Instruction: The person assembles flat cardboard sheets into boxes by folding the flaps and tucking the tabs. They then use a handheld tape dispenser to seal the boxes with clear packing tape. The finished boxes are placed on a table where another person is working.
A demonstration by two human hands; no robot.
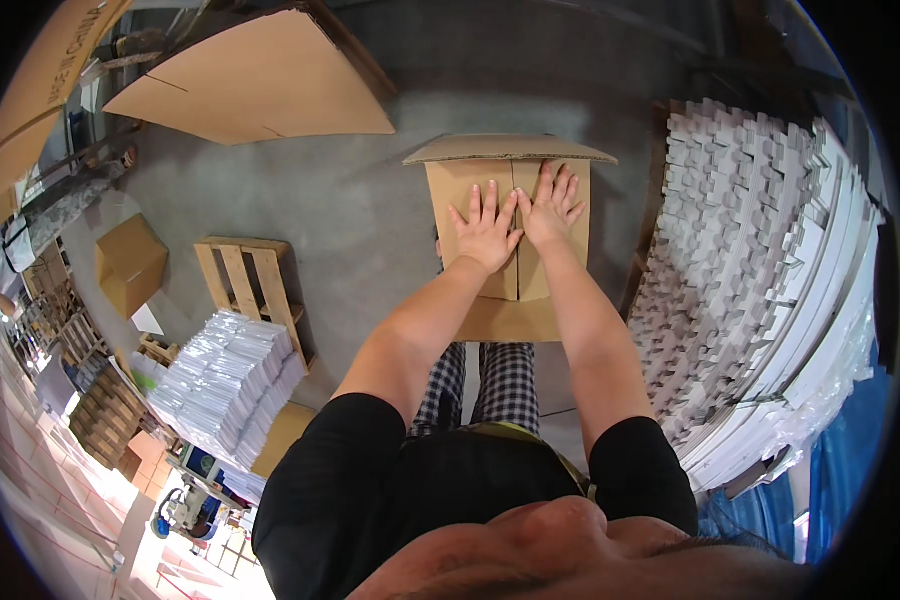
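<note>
In front of me stands a brown cardboard box [485,287]. Two of its flaps are folded inward and meet at a seam down the middle. The far flap [510,148] and the near flap [505,320] stick outward. My left hand [485,232] lies flat on the left folded flap, fingers spread. On the right one rests my right hand [550,212], also flat with its fingers apart. Both palms press near the seam, the thumb side of each close to the other. What is inside the box is hidden.
Tall stacks of white slotted pieces [720,240] rise on the right. At the left are a wooden pallet [245,275], bundled white sheets [225,385] and another cardboard box [130,265]. Large flat cardboard [260,80] lies at the far left, on the grey floor [360,220].
</note>
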